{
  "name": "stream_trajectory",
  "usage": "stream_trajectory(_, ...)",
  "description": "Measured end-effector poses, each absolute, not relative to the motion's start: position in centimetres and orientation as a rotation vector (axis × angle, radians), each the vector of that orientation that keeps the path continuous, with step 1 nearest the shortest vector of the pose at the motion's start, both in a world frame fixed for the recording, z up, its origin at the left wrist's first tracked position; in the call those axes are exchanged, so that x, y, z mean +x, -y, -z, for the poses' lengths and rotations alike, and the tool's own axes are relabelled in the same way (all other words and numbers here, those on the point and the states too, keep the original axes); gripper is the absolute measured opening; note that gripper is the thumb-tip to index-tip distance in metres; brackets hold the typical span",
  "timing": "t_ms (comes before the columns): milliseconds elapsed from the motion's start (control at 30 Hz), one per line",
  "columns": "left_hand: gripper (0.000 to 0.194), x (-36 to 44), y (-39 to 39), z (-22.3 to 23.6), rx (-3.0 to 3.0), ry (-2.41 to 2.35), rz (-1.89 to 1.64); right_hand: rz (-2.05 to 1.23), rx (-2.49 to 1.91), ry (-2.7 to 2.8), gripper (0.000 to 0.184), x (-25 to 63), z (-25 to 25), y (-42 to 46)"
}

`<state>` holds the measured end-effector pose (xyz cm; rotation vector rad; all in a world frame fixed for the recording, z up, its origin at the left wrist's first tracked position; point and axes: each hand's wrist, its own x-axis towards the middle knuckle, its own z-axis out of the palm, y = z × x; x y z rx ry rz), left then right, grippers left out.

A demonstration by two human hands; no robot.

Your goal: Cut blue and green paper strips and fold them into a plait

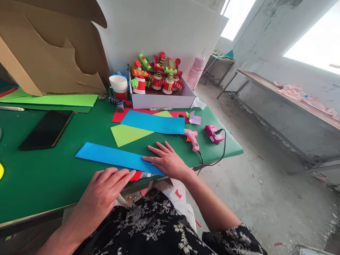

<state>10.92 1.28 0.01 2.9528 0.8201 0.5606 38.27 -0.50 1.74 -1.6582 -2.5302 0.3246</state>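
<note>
A long blue paper strip (114, 156) lies slantwise near the table's front edge. My right hand (170, 163) rests flat on its right end, fingers spread. At the strip's near edge, my left hand (106, 186) lies with its fingers side by side and slightly bent, the fingertips by a red object (136, 176). That object sits partly under the strip with a greyish piece beside it; its kind I cannot make out. Behind is a wider blue paper sheet (154, 122), over light green paper (127, 134) and red paper (117, 116). A pink glue gun (192, 139) lies right of it.
A white box (162, 101) holds several paper-cup figures with spring limbs. Stacked paper cups (118, 85) stand beside it. A black phone (46, 129) lies left, a pink power block (214, 134) right with its cord over the table edge. Cardboard (53, 53) stands behind.
</note>
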Motion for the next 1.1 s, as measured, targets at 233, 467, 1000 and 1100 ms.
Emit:
stream_trajectory(233,0.057,11.6,-1.2,-0.2,2.971,-0.815,-0.565,-0.338,-1.656,2.515,0.041,38.3,-1.8,0.5)
stream_trajectory(467,0.057,12.0,-1.2,0.3,2.994,-0.792,-0.579,-0.337,-1.647,2.515,0.041,38.4,-1.7,0.4)
stream_trajectory(1000,0.061,8.5,1.2,0.9,2.886,-0.716,-0.630,-0.332,-1.643,2.490,0.040,38.5,-1.5,0.4)
stream_trajectory(1100,0.062,5.9,1.1,1.0,2.816,-0.930,-0.776,-0.374,-1.642,2.452,0.040,38.7,-1.2,0.3)
